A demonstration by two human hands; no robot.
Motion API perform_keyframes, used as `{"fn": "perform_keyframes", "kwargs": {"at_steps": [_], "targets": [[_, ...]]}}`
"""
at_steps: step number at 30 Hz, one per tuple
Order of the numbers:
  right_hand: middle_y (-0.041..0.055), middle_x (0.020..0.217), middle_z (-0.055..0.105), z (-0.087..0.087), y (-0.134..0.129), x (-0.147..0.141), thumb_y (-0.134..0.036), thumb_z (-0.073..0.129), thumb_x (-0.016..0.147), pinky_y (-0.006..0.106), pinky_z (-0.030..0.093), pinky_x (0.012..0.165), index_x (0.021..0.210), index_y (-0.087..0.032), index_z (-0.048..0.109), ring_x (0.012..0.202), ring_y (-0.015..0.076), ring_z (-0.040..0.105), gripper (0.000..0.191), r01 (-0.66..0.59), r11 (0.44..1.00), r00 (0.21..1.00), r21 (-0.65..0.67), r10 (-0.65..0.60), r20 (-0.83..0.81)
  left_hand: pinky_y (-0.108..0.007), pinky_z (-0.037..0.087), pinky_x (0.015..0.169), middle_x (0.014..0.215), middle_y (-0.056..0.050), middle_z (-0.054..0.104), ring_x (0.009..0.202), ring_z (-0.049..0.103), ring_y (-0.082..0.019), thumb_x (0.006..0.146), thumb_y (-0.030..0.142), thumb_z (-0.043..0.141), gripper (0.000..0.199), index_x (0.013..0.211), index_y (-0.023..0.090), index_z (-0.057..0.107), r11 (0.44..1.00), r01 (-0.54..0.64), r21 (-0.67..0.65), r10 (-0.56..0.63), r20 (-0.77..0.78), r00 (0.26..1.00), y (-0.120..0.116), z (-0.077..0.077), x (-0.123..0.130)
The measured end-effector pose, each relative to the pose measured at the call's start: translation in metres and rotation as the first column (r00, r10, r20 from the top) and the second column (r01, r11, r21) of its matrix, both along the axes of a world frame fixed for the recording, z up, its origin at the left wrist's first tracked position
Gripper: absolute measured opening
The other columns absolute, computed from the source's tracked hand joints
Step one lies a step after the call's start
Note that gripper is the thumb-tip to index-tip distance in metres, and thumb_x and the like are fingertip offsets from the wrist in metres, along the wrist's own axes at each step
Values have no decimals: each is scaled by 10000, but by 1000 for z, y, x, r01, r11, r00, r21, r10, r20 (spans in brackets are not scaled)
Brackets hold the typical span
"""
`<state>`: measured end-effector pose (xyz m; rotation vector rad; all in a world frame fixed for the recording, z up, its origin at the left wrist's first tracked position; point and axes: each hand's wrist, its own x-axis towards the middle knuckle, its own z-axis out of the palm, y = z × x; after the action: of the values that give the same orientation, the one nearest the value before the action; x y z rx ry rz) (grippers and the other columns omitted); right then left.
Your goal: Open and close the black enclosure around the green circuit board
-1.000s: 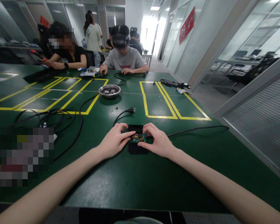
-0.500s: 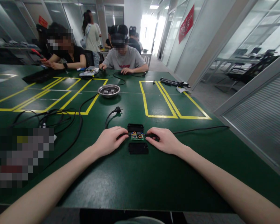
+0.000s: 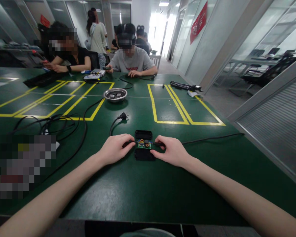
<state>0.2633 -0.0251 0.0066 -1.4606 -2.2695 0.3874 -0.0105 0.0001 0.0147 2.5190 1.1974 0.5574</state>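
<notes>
A small green circuit board [image 3: 144, 144] with copper-coloured coils lies between my hands, a cable at either end. My left hand [image 3: 117, 148] pinches the black cable [image 3: 128, 143] at the board's left end. On the other side, my right hand [image 3: 173, 149] has thumb and fingers apart around the right-hand cable [image 3: 159, 144]. Its thumb tip reaches the right edge of the near black case half [image 3: 144, 154]; whether it presses on it I cannot tell. Just beyond the board sits the other black case half [image 3: 143, 134].
A power plug [image 3: 123, 116] lies beyond my left hand. Farther back stands a metal bowl [image 3: 115, 95] with small metal parts. Tangled black cables [image 3: 56, 123] lie at left, a black tripod-like item [image 3: 185, 86] at far right. Two people sit across the green table [image 3: 128, 194].
My right thumb has moved away from the cable toward the near case half, widening the hand. That case half is now closer to the board. My left hand keeps its pinch.
</notes>
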Motion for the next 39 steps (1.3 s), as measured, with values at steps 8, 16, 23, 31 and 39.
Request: {"fn": "perform_keyframes", "kwargs": {"at_steps": [8,16,23,31,39], "targets": [[5,728,673,1,7,6,-449,688,901,259,390,591,875,-211,640,617,156,601,243,-35,999,998,41,37,-46,-261,505,690,1020,-23,778,795,706,-174,1024,335,538,203,1034,218,705,999,4,37,-5,29,1000,1,3,0],[20,733,680,10,1,17,-221,559,923,243,445,578,857,-187,661,595,129,600,126,-214,957,951,197,251,-181,-230,506,657,870,-30,756,726,689,-145,982,315,565,197,965,190,717,988,133,73,-143,150,978,-4,14,-6],[5,724,672,7,-1,16,-197,590,916,224,445,570,870,-183,674,578,112,601,97,-352,924,921,151,371,-121,-204,440,562,722,1,688,570,597,-107,910,254,559,160,851,180,689,977,212,-19,-209,115,971,-5,13,-9],[23,765,709,-2,4,13,-210,575,932,237,470,600,898,-175,693,618,127,640,128,-236,939,956,252,270,-112,-215,444,597,746,-1,706,622,637,-128,916,267,560,164,872,190,698,994,111,-3,-111,67,992,-1,10,-7],[23,774,715,-2,5,13,-223,590,925,239,459,610,891,-183,700,622,128,635,121,-202,953,970,224,226,-86,-233,460,628,775,-4,728,669,657,-145,920,274,567,171,890,195,716,998,54,-20,-53,36,998,-2,7,-5]]}}
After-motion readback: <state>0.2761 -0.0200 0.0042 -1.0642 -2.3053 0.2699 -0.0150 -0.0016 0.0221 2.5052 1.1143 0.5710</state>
